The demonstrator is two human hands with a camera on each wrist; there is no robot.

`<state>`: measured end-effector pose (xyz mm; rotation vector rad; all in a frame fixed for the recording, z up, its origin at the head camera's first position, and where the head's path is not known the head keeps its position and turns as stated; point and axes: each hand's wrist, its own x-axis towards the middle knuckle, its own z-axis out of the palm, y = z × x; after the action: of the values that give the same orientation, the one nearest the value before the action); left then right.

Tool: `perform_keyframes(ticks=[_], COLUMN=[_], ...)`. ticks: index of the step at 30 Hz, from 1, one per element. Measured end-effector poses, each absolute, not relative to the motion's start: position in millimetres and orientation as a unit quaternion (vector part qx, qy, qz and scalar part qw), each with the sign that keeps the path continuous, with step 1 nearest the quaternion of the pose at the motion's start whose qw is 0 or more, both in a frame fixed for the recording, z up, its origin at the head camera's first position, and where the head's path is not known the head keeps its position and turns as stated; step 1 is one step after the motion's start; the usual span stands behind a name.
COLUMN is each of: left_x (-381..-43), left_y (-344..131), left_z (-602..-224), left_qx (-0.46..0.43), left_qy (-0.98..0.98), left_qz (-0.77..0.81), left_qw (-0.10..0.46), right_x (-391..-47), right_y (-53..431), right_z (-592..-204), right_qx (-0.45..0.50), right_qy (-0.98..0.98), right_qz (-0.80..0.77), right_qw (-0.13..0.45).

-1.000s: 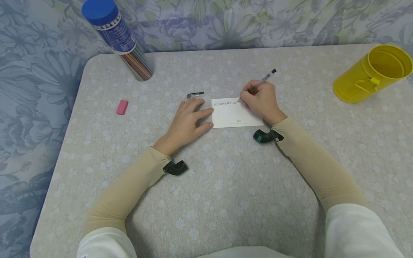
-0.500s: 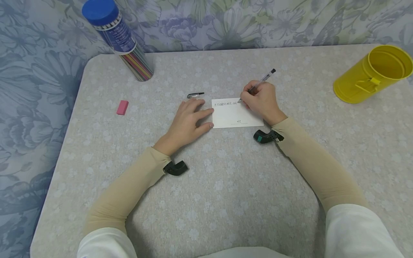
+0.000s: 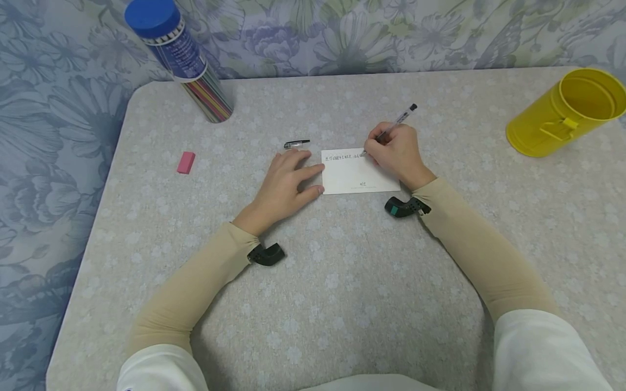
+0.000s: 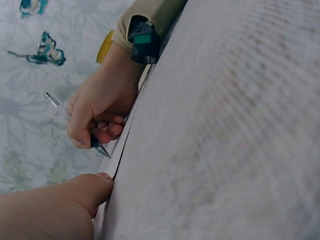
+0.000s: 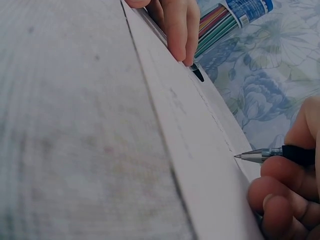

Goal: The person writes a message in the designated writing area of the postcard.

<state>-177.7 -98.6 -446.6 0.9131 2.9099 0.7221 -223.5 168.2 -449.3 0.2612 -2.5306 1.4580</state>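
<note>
A white card [image 3: 342, 179] lies on the table with a line of dark handwriting along its top. My right hand [image 3: 398, 155] pinches a pen [image 3: 405, 115] with a clear barrel, its side resting over the card's right part. In the right wrist view the pen's metal tip [image 5: 250, 155] meets the card at the end of the written line. My left hand [image 3: 283, 187] lies flat with fingers spread, the index finger and thumb touching the card's left edge. Just beyond its fingertips lies the black and clear pen cap [image 3: 296, 144].
A pink eraser [image 3: 186, 163] sits to the left. At the back left stands a clear tube of coloured sticks [image 3: 207, 98] with a blue lid [image 3: 152, 19]. A yellow canister [image 3: 543, 122], open at the top, stands at the back right. Patterned wall covering borders the table's back.
The pen has shifted very slightly over the card while the right hand keeps its grip. The left hand stays in place.
</note>
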Motion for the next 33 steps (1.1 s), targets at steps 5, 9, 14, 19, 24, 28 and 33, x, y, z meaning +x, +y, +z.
perform_keyframes(ticks=[5,9,14,19,24,28,33], left_x=[-177.2,-176.9,-176.8,-176.6,-177.0,-177.3,-177.4], left_y=[-98.9,-99.3,-99.5,-99.5,-100.0,-100.3,-100.4], left_z=[-447.0,-447.3,-447.0,-446.3,-446.7,-447.5,-447.9], left_qx=[0.289,0.289,0.29,0.289,0.291,0.292,0.293], left_qy=[0.929,0.929,0.929,0.929,0.928,0.928,0.927], left_qz=[0.23,0.23,0.231,0.23,0.232,0.232,0.232], left_qw=[0.006,0.005,0.005,0.007,0.005,0.003,0.003], right_x=[-222.9,-221.8,-220.9,-220.9,-220.4,-220.5,-221.1], right_y=[167.7,168.3,169.3,169.3,168.4,167.9,168.6], right_z=[-450.0,-449.8,-449.7,-449.0,-447.8,-447.1,-448.1], right_qx=[0.086,0.079,0.084,0.082,0.078,0.074,0.073], right_qy=[-0.859,-0.854,-0.852,-0.852,-0.852,-0.852,-0.85], right_qz=[0.491,0.498,0.502,0.503,0.505,0.507,0.508], right_qw=[0.116,0.124,0.123,0.119,0.113,0.112,0.117])
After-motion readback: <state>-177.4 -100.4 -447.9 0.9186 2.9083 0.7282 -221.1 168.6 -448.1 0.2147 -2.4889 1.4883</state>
